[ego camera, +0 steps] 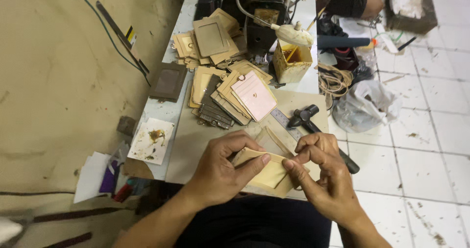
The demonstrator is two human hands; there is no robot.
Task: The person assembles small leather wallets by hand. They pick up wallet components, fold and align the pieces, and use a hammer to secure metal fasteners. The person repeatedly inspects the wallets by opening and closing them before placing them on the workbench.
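Pinching a tan leather piece [268, 172], left hand [223, 167] and right hand [325, 172] close around it.

Both forearms come up from the lower edge of the view and meet near the middle. The left hand [223, 167] lies knuckles up, fingers curled inward, its thumb stretched to the right and pressing flat. The right hand [325, 172] faces it, wrist bent, fingers folded into a loose fist, the thumb tip pointing left and nearly meeting the left thumb. Each grip is a closed pinch between thumb and curled fingers. Both arms are bare to the elbow.
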